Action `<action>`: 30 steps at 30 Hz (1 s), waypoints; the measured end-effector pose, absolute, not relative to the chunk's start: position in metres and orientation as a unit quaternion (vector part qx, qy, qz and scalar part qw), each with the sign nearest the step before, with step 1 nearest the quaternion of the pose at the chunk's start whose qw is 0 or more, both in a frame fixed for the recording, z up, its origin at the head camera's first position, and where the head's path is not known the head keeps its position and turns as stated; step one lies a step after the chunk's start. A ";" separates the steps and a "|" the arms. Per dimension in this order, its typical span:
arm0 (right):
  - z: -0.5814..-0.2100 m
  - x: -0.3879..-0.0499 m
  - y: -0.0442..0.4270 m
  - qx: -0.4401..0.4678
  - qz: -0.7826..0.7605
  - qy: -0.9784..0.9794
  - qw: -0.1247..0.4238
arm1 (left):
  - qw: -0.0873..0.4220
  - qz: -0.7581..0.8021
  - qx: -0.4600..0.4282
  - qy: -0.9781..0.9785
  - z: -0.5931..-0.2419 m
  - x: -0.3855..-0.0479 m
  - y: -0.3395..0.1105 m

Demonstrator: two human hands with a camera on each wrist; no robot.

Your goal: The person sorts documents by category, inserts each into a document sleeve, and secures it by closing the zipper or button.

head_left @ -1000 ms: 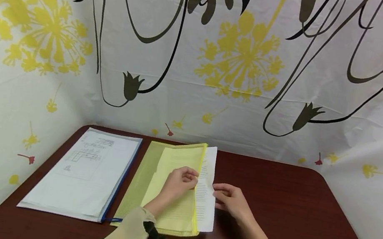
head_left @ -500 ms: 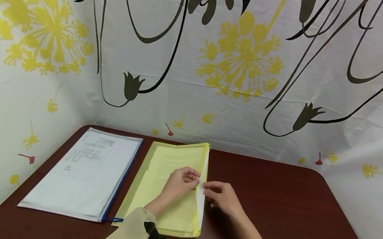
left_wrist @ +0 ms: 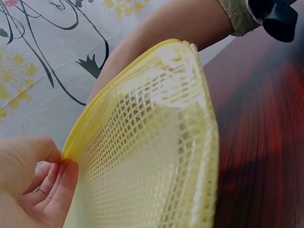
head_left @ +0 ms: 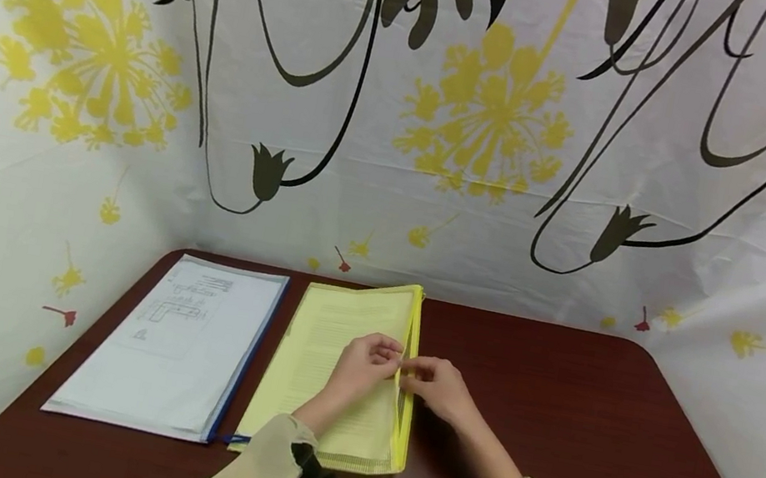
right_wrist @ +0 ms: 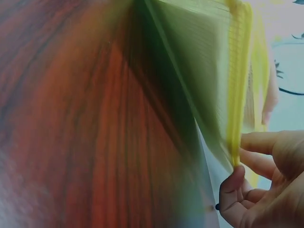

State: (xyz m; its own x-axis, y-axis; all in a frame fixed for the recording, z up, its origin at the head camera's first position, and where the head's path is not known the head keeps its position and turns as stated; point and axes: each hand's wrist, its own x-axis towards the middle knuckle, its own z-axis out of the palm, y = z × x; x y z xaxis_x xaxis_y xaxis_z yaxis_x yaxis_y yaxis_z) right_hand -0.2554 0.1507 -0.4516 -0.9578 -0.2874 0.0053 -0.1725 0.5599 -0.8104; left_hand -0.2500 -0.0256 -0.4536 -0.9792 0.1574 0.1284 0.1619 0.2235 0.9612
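Note:
A yellow mesh zipper folder [head_left: 331, 323] lies on the table, with printed paper showing through its cover. My left hand [head_left: 365, 363] reaches across the cover and pinches the upper zipper edge. In the left wrist view, that yellow edge [left_wrist: 78, 130] bends up between the thumb and fingers of my left hand [left_wrist: 40, 183]. From the right, my right hand [head_left: 442, 386] holds the lower edge of the opening. In the right wrist view, the thumb and fingers of my right hand [right_wrist: 266, 178] grip the yellow strip [right_wrist: 240, 85]. A narrow gap shows between the two edges.
Left of the yellow folder lies a blue-edged folder [head_left: 170, 347] with a drawing on white paper on top. A blue zipper pull [head_left: 235, 438] lies between the folders. The dark red-brown table [head_left: 550, 419] extends to the right. A flower-patterned curtain [head_left: 387, 214] stands behind.
The white printed sheet sticking out on the right has gone inside the yellow folder. My right hand has moved left and taken hold of the folder's lower edge; my left hand keeps its pinch.

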 end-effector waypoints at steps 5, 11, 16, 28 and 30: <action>-0.448 -0.268 0.157 -0.098 -0.478 0.870 0.074 | 0.009 -0.613 -0.094 -0.785 -0.453 -0.250 -0.028; -0.440 -0.297 0.166 -0.049 -0.513 0.855 0.058 | 0.010 -0.619 -0.088 -0.780 -0.450 -0.251 -0.030; -0.439 -0.325 0.171 -0.034 -0.535 0.844 0.035 | 0.004 -0.631 -0.085 -0.771 -0.449 -0.251 -0.030; -0.453 -0.369 0.165 -0.111 -0.512 0.852 0.004 | -0.008 -0.641 -0.089 -0.762 -0.457 -0.252 -0.029; -0.455 -0.373 0.163 -0.126 -0.519 0.845 0.019 | -0.008 -0.641 -0.090 -0.762 -0.457 -0.252 -0.029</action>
State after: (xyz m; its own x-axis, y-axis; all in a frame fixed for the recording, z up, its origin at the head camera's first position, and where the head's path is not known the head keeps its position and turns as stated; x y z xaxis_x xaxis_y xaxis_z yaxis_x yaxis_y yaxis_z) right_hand -0.3727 0.1632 -0.4549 -0.9677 -0.2318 0.0988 -0.1930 0.4298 -0.8821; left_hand -0.2521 -0.0291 -0.4568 -0.9838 0.1470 0.1025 0.1260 0.1611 0.9789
